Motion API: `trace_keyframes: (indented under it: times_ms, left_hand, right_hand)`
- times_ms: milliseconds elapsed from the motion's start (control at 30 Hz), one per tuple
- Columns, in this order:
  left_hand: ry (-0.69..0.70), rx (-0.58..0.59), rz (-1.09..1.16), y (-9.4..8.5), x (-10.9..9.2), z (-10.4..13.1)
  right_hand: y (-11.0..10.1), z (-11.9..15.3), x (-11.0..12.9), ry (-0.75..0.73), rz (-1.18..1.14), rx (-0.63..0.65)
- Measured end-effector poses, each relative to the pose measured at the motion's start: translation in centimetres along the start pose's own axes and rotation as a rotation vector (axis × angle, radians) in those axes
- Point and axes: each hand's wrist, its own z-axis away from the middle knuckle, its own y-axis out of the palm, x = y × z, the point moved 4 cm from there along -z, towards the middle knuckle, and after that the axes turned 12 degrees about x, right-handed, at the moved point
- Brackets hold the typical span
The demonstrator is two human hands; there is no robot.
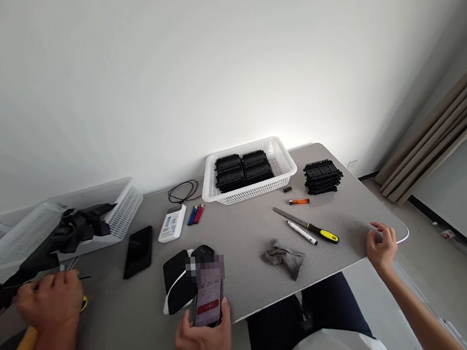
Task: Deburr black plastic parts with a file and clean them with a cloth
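Here's the left hand (207, 339), closed around the lower end of a phone (208, 307), holding it tilted over the table's near edge with a timer reading and a red button on the lit screen; part of the picture there is pixelated. Over to the right hand (382, 245): half open, fingers loosely curled, nothing visible in its grip, poised at the table's right corner; whether it touches the top, one cannot tell.

Right beside the held phone, a black-and-white object (181, 285) lies partly hidden behind it. Between the hands, a crumpled grey rag (285, 259) near the front edge, and just beyond it a capped marker (301, 232) alongside a file (323, 234) with a yellow-and-black handle. Further back, an orange lighter (299, 202), and near it a stack of black ridged parts (323, 176). Against the wall, a white basket (254, 195) holds more parts of that kind in neat piles!

Leftward now: a blue lighter (192, 215) and a red lighter (199, 214) side by side, a white device (172, 223), then a dark-screened phone (138, 252). At far left, another person's hand (50, 300) works before white baskets with black pieces.
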Motion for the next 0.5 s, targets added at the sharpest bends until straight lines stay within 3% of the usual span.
trace_keyframes:
  times_ms: [500]
  left_hand:
    - [-0.043, 0.09, 0.018, -0.46, -0.65, -0.06]
  right_hand:
    - [-0.18, -0.11, 0.56, 0.003, -0.029, 0.04]
